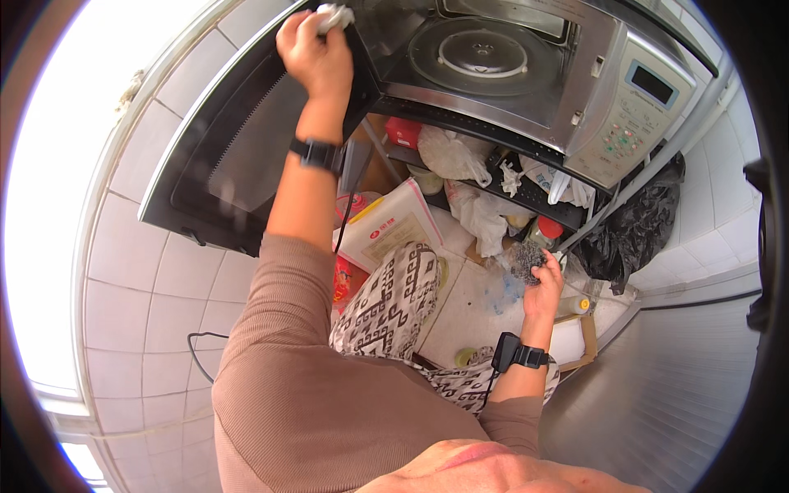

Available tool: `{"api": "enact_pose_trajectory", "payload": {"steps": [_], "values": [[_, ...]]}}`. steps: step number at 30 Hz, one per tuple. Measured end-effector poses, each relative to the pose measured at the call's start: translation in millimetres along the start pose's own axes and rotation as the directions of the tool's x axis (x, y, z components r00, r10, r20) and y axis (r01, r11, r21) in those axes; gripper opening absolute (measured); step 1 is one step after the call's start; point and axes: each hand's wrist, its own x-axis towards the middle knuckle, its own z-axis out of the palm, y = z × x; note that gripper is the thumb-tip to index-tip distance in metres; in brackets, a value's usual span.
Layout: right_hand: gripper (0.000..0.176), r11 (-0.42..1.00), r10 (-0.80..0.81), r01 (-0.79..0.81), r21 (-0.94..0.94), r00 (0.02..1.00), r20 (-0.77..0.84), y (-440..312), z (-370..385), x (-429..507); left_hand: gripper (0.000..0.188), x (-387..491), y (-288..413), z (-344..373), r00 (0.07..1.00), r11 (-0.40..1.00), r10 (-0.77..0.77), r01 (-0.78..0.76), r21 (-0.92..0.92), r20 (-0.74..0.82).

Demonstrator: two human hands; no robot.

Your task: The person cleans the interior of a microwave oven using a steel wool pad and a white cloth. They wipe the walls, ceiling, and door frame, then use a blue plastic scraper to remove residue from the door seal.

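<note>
A microwave oven (592,98) stands with its door (246,148) swung wide to the left. My left hand (320,58) grips a crumpled white tissue or cloth (336,17) at the upper inner part of that door. Inside the cavity, a glass turntable plate (484,52) lies over a pale roller ring. Lower down on the right, my right hand (543,283) holds a dark steel wool scrubber (528,261) in its fingertips, away from the microwave.
Below the microwave, a black perforated shelf (542,200) carries plastic bags (453,154) and a red box (403,132). A black garbage bag (641,215) hangs at right. On the floor are a white carton (394,228) and a red-lidded jar (546,231). A tiled wall (129,259) bounds the left.
</note>
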Motion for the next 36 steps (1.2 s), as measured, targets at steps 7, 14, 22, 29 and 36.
{"api": "enact_pose_trajectory", "payload": {"steps": [7,14,22,29,36], "values": [[0.045,1.0,0.008,-0.008,0.004,1.0,0.023,2,-1,1,0.014,22,-9,62,0.994,0.957,-0.079,0.055,0.286,0.075],[0.045,0.999,0.024,-0.026,0.027,0.999,0.04,-4,-2,-6,0.016,13,20,83,0.816,0.823,-0.568,0.562,-0.084,-0.106],[0.047,0.997,0.001,-0.007,0.074,0.996,0.085,-7,1,-6,0.017,-3,112,85,0.942,0.923,-0.335,0.328,-0.203,0.001],[0.046,0.998,-0.003,-0.001,0.058,0.997,0.071,-8,-1,-7,0.034,-4,212,89,0.996,0.934,0.029,0.003,-0.357,0.082],[0.045,0.999,-0.004,0.001,0.042,0.999,0.053,-6,-6,-7,0.038,13,167,75,0.879,0.852,0.441,-0.345,-0.395,0.183]]}}
